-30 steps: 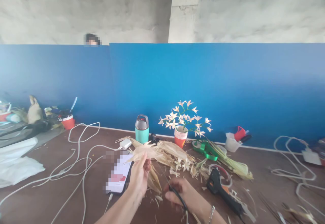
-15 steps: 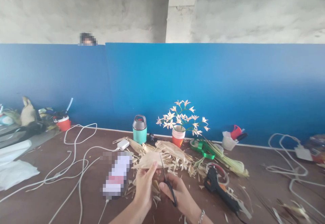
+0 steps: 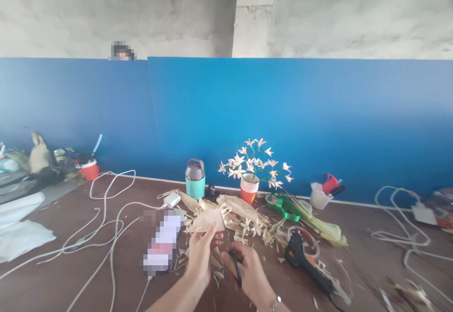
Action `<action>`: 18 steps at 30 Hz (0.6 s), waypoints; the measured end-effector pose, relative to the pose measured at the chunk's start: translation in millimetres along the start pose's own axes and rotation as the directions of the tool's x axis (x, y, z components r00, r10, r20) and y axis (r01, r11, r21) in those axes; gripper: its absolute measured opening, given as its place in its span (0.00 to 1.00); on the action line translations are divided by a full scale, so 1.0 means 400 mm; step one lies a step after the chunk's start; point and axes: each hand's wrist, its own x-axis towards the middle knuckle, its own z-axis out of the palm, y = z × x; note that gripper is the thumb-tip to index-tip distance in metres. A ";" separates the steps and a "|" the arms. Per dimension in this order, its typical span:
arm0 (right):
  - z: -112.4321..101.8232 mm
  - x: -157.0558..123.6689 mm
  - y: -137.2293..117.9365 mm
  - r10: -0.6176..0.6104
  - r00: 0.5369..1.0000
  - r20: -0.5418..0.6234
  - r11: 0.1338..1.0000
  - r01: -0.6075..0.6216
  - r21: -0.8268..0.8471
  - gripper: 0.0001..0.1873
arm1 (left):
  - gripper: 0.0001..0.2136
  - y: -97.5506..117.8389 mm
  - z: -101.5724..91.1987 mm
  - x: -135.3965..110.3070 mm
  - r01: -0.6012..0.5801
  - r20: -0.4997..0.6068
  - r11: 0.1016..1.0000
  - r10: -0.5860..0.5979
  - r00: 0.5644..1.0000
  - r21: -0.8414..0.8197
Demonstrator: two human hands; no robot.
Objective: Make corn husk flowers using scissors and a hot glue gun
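Over the table (image 3: pixel 53 283), in from its far edge, the left hand (image 3: pixel 199 256) pinches a pale husk (image 3: pixel 208 219) and the right hand (image 3: pixel 249 267) holds scissors (image 3: pixel 234 261) at its right end. If the husk bends, the cut may go crooked; if the scissors slip, they might nip the left hand.

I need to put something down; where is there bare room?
The brown table is mostly bare at left, between crumpled white plastic and looped white cables. A narrower patch lies at right, between a pale green stalk bundle and coiled white cord. The middle is crowded: dry beige husks, left hand, right hand holding black-handled scissors, and black glue gun.
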 end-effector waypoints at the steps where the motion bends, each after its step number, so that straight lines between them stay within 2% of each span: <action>1: 0.001 -0.002 -0.002 0.006 1.000 -0.012 1.000 -0.006 0.000 0.27 | 0.17 0.000 0.000 0.002 0.007 -0.004 1.000 -0.007 1.000 -0.003; 4: 0.000 -0.001 0.003 0.017 1.000 -0.023 1.000 -0.016 0.015 0.26 | 0.17 0.000 -0.003 0.006 0.014 -0.008 1.000 -0.014 1.000 -0.018; 10: -0.008 0.011 0.017 0.026 0.997 0.071 0.996 -0.032 0.078 0.28 | 0.16 0.004 -0.007 0.007 0.023 0.005 1.000 -0.023 1.000 -0.021; 14: -0.015 0.009 -0.003 0.035 0.998 0.049 0.990 -0.041 0.131 0.32 | 0.15 0.004 -0.001 -0.008 0.081 0.110 0.996 -0.078 0.991 -0.022; 18: -0.021 0.007 -0.014 0.011 0.999 0.042 0.986 -0.018 0.168 0.34 | 0.17 0.003 0.009 -0.027 0.158 0.246 0.986 -0.143 0.958 -0.042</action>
